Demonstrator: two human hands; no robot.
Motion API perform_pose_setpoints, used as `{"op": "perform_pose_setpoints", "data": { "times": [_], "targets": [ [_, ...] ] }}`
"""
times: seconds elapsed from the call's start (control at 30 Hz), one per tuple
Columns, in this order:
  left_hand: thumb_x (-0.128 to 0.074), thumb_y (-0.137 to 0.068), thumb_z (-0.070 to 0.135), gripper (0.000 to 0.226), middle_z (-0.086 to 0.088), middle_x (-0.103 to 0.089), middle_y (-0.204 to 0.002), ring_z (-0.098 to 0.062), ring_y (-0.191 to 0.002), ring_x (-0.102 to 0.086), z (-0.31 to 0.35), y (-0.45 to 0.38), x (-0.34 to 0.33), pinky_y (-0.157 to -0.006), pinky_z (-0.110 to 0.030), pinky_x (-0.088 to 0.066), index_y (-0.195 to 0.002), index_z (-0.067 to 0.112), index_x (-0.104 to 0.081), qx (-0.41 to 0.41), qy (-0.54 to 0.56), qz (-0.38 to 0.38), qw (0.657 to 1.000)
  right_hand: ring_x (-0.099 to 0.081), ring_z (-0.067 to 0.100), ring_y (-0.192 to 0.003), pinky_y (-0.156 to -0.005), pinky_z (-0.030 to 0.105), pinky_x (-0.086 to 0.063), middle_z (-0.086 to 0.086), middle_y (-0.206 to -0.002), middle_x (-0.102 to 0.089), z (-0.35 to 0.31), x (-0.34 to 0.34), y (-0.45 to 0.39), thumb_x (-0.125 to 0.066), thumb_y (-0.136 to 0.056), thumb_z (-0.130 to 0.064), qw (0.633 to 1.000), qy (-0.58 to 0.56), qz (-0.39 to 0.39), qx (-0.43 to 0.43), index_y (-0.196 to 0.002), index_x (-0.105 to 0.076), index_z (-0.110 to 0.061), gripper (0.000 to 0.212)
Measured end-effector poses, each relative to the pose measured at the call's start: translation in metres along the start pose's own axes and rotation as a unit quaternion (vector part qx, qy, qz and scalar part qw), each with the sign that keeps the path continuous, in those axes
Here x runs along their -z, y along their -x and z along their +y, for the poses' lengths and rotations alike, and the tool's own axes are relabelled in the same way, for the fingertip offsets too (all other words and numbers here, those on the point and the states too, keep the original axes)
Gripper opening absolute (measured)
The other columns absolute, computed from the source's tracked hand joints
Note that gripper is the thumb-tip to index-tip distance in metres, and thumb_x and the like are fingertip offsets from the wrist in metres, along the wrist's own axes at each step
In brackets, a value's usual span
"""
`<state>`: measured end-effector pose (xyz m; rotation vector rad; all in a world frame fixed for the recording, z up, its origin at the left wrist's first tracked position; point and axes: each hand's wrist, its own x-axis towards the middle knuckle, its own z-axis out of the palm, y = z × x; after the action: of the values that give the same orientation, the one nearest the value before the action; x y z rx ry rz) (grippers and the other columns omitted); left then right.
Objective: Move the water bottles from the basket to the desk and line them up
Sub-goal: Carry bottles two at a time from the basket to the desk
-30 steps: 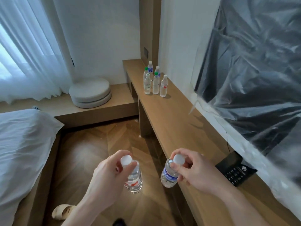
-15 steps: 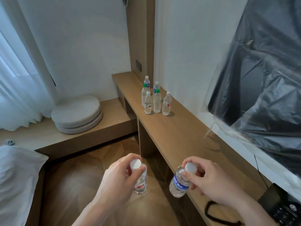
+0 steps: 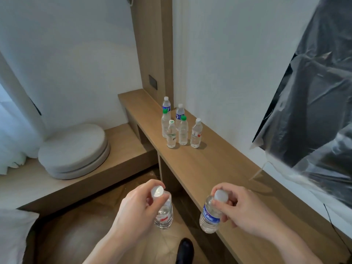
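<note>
My left hand [image 3: 137,210] holds a clear bottle with a red label [image 3: 164,214] by its white cap, hanging over the floor. My right hand [image 3: 242,212] grips a blue-labelled bottle [image 3: 209,216] by its cap, just at the desk's front edge. Several bottles [image 3: 182,130] stand clustered at the far end of the long wooden desk [image 3: 205,168], some with green caps, some with white. The basket is out of view.
A wall runs along the desk's right side, with a black screen under plastic film [image 3: 314,101]. Round grey cushions [image 3: 74,151] lie on a low wooden platform at left. A bed corner [image 3: 13,235] is at lower left, and a dark shoe [image 3: 184,250] is on the floor.
The view has moved closer to the cluster of bottles on the desk. Both hands still carry their bottles by the caps. The phone on the desk has left the frame.
</note>
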<state>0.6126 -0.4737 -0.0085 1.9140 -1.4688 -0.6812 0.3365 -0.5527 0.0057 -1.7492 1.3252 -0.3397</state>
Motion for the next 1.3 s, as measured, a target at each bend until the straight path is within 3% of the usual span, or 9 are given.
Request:
{"op": "perform_pose_setpoints", "data": {
  "times": [0.13,0.43,0.53,0.63,0.87,1.0,1.13,1.2,1.3],
  "targets": [
    [-0.065,-0.094,0.055,0.018,0.022,-0.069,-0.095,0.002,-0.088,-0.064,-0.009,-0.056,0.003,-0.063,-0.01,-0.046,-0.109,0.045,-0.063,-0.001,-0.016,-0.012,1.0,-0.075,0.018,-0.073,-0.068,0.046,-0.062,0.004,-0.081,-0.077,-0.006,0.001,-0.056,-0.073,-0.098,-0.037,1.0,-0.002,-0.006,-0.011,-0.101,-0.071,-0.039,0.004],
    [-0.064,-0.095,0.056,0.02,0.025,-0.065,-0.1,0.014,-0.096,-0.056,-0.014,-0.205,-0.007,-0.067,-0.007,-0.046,-0.112,0.047,-0.061,-0.006,-0.047,-0.058,0.997,-0.074,0.012,-0.076,-0.071,0.033,-0.062,-0.003,-0.088,-0.077,-0.003,0.028,-0.195,-0.072,-0.098,-0.042,0.999,-0.007,-0.022,-0.038,-0.104,-0.069,-0.044,0.007],
    [-0.064,-0.097,0.05,0.017,0.019,-0.063,-0.093,0.013,-0.09,-0.056,-0.014,-0.243,-0.018,-0.066,-0.008,-0.044,-0.114,0.048,-0.061,-0.019,-0.059,-0.077,0.995,-0.073,0.018,-0.075,-0.074,0.044,-0.061,0.001,-0.084,-0.077,0.006,0.034,-0.223,-0.071,-0.096,-0.042,0.999,0.001,0.006,-0.045,-0.102,-0.067,-0.046,0.008],
    [-0.063,-0.097,0.051,0.013,0.015,-0.062,-0.09,0.007,-0.088,-0.057,-0.016,-0.282,-0.032,-0.068,-0.013,-0.044,-0.109,0.049,-0.06,-0.036,-0.063,-0.095,0.993,-0.072,0.024,-0.079,-0.074,0.045,-0.06,0.003,-0.088,-0.076,0.013,0.041,-0.245,-0.072,-0.096,-0.042,0.997,-0.014,0.032,-0.062,-0.104,-0.066,-0.048,0.011],
    [-0.061,-0.099,0.052,0.016,0.014,-0.063,-0.087,-0.004,-0.081,-0.06,-0.022,-0.385,-0.074,-0.07,-0.021,-0.047,-0.114,0.046,-0.058,-0.094,-0.101,-0.196,0.971,-0.059,0.0,-0.053,-0.061,0.025,-0.05,-0.005,-0.079,-0.074,0.032,0.056,-0.291,-0.07,-0.1,-0.039,0.985,-0.054,0.103,-0.129,-0.102,-0.067,-0.044,0.006],
    [-0.061,-0.1,0.046,0.019,0.015,-0.059,-0.091,-0.006,-0.082,-0.06,-0.028,-0.438,-0.105,-0.074,-0.024,-0.048,-0.119,0.044,-0.058,-0.137,-0.13,-0.268,0.945,-0.07,0.0,-0.059,-0.055,0.021,-0.055,-0.004,-0.081,-0.074,0.036,0.058,-0.321,-0.072,-0.1,-0.033,0.964,-0.105,0.157,-0.186,-0.105,-0.069,-0.039,0.008],
    [-0.06,-0.099,0.048,0.019,0.014,-0.061,-0.095,-0.006,-0.086,-0.06,-0.034,-0.482,-0.13,-0.077,-0.031,-0.049,-0.117,0.045,-0.055,-0.166,-0.154,-0.325,0.918,-0.064,-0.003,-0.049,-0.049,0.018,-0.051,-0.002,-0.084,-0.073,0.042,0.058,-0.358,-0.071,-0.101,-0.027,0.943,-0.119,0.213,-0.228,-0.109,-0.068,-0.036,0.012],
    [-0.057,-0.1,0.048,0.019,0.013,-0.06,-0.095,-0.007,-0.087,-0.06,-0.037,-0.499,-0.14,-0.076,-0.032,-0.046,-0.118,0.044,-0.054,-0.179,-0.158,-0.345,0.908,-0.07,-0.001,-0.056,-0.052,0.021,-0.056,-0.003,-0.087,-0.073,0.046,0.058,-0.375,-0.07,-0.101,-0.029,0.929,-0.133,0.232,-0.254,-0.108,-0.068,-0.04,0.013],
    [-0.054,-0.101,0.048,0.022,0.01,-0.059,-0.099,-0.011,-0.091,-0.06,-0.038,-0.52,-0.148,-0.076,-0.031,-0.04,-0.123,0.043,-0.054,-0.203,-0.16,-0.368,0.893,-0.078,0.013,-0.068,-0.063,0.044,-0.067,-0.001,-0.092,-0.076,0.052,0.057,-0.404,-0.067,-0.101,-0.031,0.91,-0.157,0.254,-0.287,-0.108,-0.066,-0.044,0.015]
  ]
}}
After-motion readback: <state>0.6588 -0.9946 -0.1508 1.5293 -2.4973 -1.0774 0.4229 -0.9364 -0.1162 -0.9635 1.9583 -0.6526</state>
